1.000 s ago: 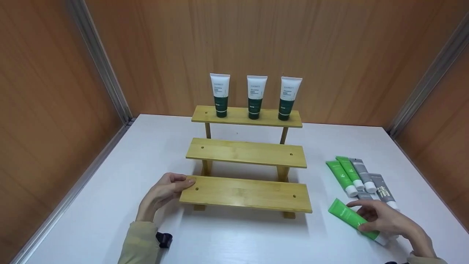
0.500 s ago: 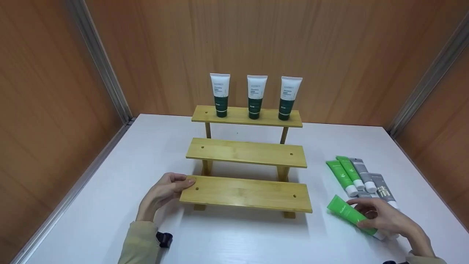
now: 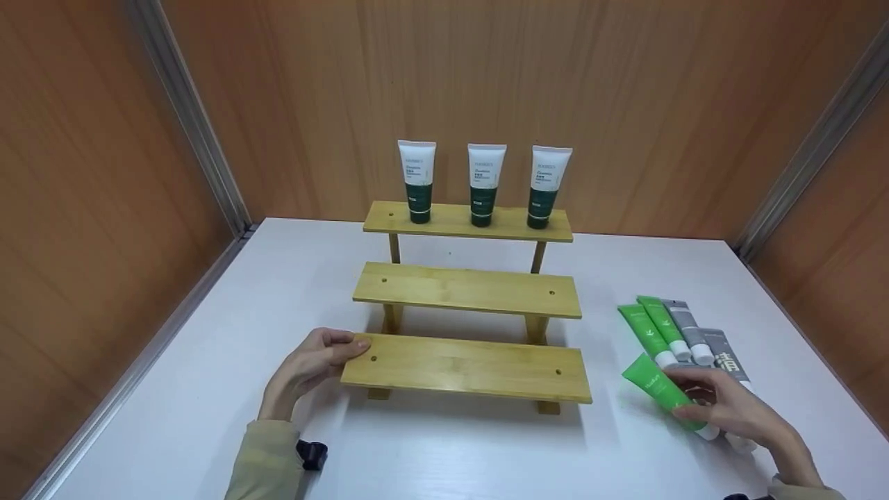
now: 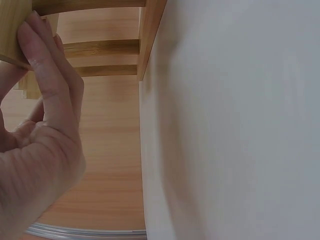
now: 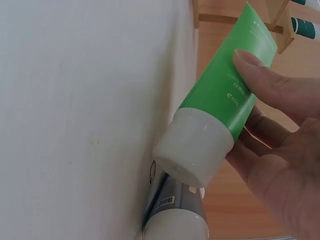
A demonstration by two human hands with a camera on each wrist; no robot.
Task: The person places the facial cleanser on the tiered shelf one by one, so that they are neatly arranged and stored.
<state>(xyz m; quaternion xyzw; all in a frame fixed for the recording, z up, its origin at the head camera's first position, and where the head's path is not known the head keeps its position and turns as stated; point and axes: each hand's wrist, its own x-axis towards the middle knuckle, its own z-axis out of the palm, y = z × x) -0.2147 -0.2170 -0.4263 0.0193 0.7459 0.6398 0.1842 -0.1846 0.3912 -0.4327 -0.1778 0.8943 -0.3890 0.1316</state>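
Note:
My right hand [image 3: 729, 406] pinches a green tube with a white cap [image 3: 656, 385] between thumb and fingers. In the right wrist view that green tube [image 5: 225, 75] is tilted, cap lowest, just above a grey tube [image 5: 177, 195] lying on the table. With thumb on top and fingers beneath, my left hand [image 3: 312, 364] grips the left end of the lowest shelf of a three-step wooden rack [image 3: 465, 364]. The left wrist view shows the left hand's fingers [image 4: 50, 80] against the shelf's edge. On the rack's top step stand a left tube [image 3: 419, 198], a middle tube [image 3: 483, 201] and a right tube [image 3: 543, 201], all white and dark green.
Two more green tubes [image 3: 646, 333] lie right of the rack, beside several grey tubes [image 3: 722, 354]. Wooden panels [image 3: 486, 83] with metal corner strips [image 3: 194, 125] enclose the white table [image 3: 430, 451] at the back and sides.
The right hand has lifted the green tube off the table a little, tipping its flat end up and away. A grey tube's cap now shows beneath. The left hand and the rack stay put.

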